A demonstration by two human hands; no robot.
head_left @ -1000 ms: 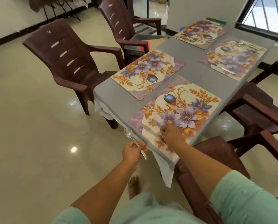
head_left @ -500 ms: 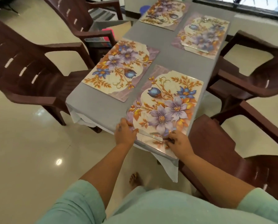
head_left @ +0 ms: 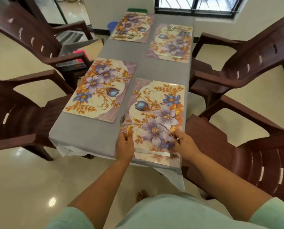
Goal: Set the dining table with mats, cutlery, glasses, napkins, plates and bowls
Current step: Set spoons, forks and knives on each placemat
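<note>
Gripping a spoon (head_left: 122, 120) in the left hand (head_left: 124, 146), right hand (head_left: 185, 146) pinching cutlery, kind unclear, over floral mat (head_left: 156, 103), no writing legible

No writing, label, brand, number or sign can be read anywhere in the view; the mats (head_left: 156, 116) on the worktop (head_left: 91, 131) carry only a printed pattern of flowers and leaves, with no lettering on them.

A person in a pale mint-green top (head_left: 174, 214) with short sleeves, the left sleeve (head_left: 68, 219) and right sleeve (head_left: 273, 212) ending above the elbow. Forearms and both hands are bare. A bare foot (head_left: 142, 195) shows below.
</note>
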